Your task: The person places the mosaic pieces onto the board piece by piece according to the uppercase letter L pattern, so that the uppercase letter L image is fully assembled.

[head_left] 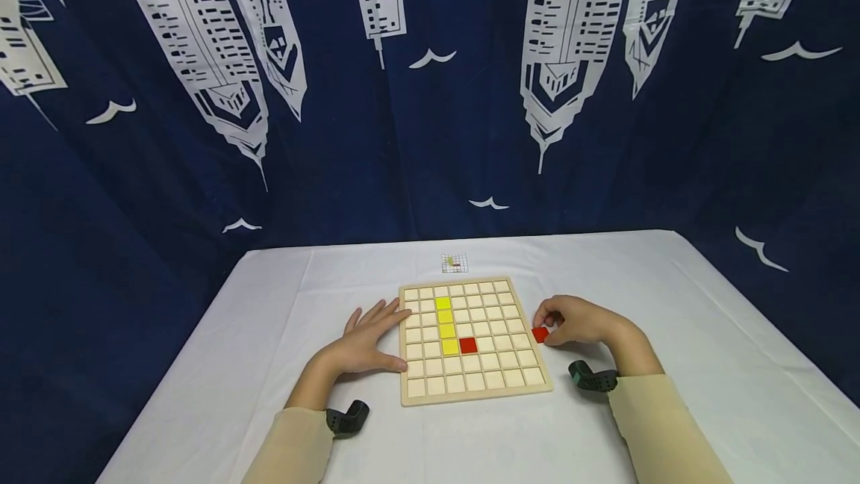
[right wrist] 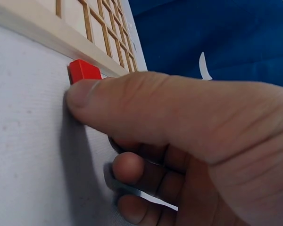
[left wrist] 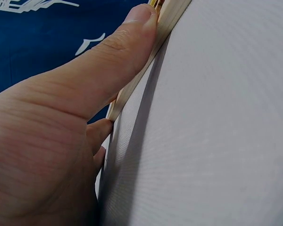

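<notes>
A wooden grid board (head_left: 476, 387) lies on the table with a column of yellow tiles (head_left: 446, 317) in it. One red tile (head_left: 468, 346) sits in the cell right of the lowest yellow one. My left hand (head_left: 363, 346) spreads its fingers along the board's left edge; in the left wrist view the thumb (left wrist: 127, 42) presses on the wooden rim. Just off the board's right edge, my right hand (head_left: 581, 320) pinches a second red tile (right wrist: 84, 70) between thumb and fingers, close over the white cloth.
Behind the board lies a small card (head_left: 455, 263) printed with a coloured grid pattern. White cloth (head_left: 282, 334) covers the table. A dark blue curtain (head_left: 430, 148) with white building prints hangs behind it. Each wrist wears a black camera band (head_left: 348, 418).
</notes>
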Demonstrator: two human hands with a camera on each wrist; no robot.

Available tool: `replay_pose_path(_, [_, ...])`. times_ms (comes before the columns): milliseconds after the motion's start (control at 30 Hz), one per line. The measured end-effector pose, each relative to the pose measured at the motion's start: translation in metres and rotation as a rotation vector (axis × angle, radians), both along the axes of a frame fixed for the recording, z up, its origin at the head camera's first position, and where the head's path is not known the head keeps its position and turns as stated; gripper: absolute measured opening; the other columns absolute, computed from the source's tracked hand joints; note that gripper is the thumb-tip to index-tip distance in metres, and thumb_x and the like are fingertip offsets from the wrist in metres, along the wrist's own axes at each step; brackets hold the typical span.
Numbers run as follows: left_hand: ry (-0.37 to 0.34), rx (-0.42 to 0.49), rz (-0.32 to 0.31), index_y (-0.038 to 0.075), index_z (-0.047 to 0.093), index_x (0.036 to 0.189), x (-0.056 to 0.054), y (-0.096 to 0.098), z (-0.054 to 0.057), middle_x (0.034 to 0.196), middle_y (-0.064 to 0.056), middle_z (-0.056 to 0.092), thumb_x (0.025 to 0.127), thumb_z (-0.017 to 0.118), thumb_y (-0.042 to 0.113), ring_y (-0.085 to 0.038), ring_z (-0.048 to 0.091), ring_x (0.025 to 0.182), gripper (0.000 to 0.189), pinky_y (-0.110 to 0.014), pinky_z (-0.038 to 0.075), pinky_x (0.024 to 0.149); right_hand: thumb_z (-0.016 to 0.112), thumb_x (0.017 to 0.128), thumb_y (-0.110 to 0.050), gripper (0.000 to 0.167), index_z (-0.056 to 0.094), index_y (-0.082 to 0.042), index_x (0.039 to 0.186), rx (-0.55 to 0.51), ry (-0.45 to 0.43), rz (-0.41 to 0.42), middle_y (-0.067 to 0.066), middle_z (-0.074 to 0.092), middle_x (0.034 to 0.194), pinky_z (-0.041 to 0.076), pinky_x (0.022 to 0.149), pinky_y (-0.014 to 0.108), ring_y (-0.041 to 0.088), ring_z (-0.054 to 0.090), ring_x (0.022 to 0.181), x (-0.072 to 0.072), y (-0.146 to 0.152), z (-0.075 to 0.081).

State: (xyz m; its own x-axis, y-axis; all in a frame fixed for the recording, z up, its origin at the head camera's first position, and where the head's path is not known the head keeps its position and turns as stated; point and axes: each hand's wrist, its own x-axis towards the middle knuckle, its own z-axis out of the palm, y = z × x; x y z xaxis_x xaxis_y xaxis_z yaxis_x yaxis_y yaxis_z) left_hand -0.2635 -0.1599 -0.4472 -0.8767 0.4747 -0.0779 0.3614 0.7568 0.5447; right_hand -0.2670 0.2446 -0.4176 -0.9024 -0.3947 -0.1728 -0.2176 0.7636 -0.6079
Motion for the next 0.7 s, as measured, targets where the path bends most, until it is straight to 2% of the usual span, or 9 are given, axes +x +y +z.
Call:
replay_pose_path(333, [0.008,0.006,-0.004,0.027,0.039,0.154,-0.0007,0.0003,-0.0007,0.169,-0.004,0.018,0.071,0.084,0.052,-0.030,0.005,0.158,0.097,-0.059,-0.008,0.125,0.079,0.077,-0.005,0.023,0.067,-0.008,0.096,-0.041,-0.005,0.015,0.003,0.061,0.088,0.044,0.072,0.027,0.017,0.051,0.083,-0.0002,-0.0005,0.0023])
replay_pose_path(700, [0.012,0.011,-0.010,0.025,0.039,0.154,-0.0007,0.0001,-0.0010,0.169,-0.006,0.017,0.072,0.084,0.052,-0.033,0.005,0.158,0.098,-0.061,-0.007,0.125,0.077,0.081,-0.008,0.020,0.067,-0.005,0.099,-0.144,-0.001,0.069,0.004,0.063,0.089,0.046,0.071,0.021,0.016,0.052,0.083,-0.0024,-0.0054,0.0041])
